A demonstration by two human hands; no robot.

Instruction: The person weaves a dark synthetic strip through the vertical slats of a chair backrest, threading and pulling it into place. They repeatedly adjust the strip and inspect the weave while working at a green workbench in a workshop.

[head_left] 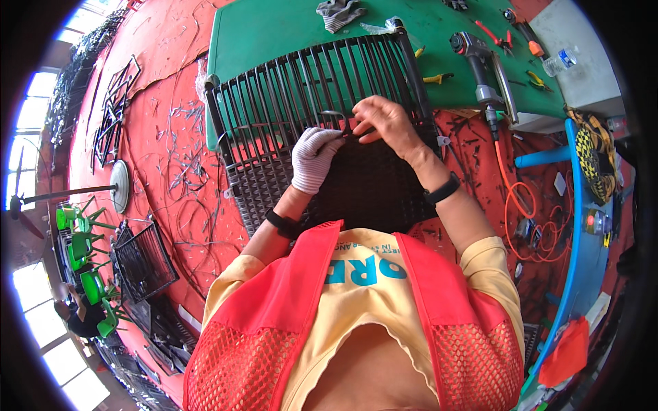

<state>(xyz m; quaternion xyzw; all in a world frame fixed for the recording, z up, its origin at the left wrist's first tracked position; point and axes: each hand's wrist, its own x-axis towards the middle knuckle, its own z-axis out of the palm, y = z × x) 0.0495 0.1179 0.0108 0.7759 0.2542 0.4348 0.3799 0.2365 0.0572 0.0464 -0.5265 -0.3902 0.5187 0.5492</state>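
Observation:
My left hand (314, 156), in a white and grey striped glove, is closed at the woven edge, its fingertips pinching a dark weaving strip (333, 113). The strip curls up in a small loop between my hands. My bare right hand (389, 125) has its fingers bent, the tips at the right side of that loop. Under both hands lies a dark panel frame (412, 65) with long parallel slats. Its near part is woven wicker (255, 179), while bare slats show at the far part. The strip's ends are hidden by my fingers.
The panel's far part rests on a green table (274, 24) holding a striped glove (338, 14), yellow-handled pliers (437, 79), red-handled cutters (495, 34), a power tool (476, 61) with an orange hose (506, 178), and a plastic bottle (559, 63). A blue bench (582, 233) stands right; strip scraps (188, 147) litter the red floor.

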